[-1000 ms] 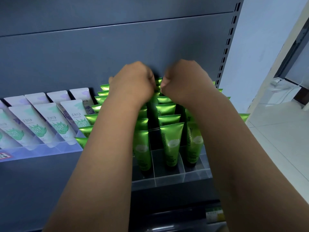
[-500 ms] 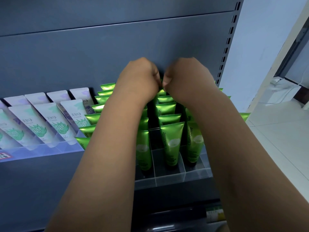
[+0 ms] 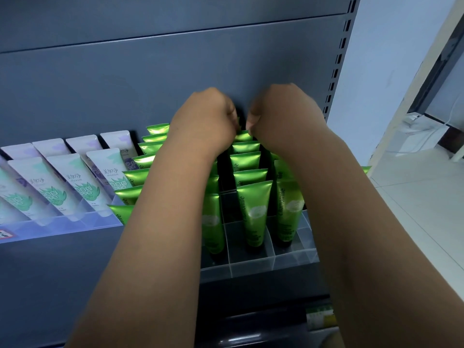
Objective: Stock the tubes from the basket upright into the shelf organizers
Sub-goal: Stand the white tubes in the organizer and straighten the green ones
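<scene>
One green tube (image 3: 242,136) between curled fingers (image 3: 252,122)

The green tubes (image 3: 253,207) are smooth, glossy plastic with a metallic sheen, and their crimped tops catch bright highlights. The white tubes (image 3: 75,182) look like satin plastic (far less shine than the green ones). The organizers (image 3: 251,268) are clear, smooth plastic, slightly hazy along the front wall. The back panel (image 3: 150,84) is grey painted metal, matt and even. The floor (image 3: 414,197) is pale, faintly glossy tile, and the wall (image 3: 376,59) is matt.
</scene>
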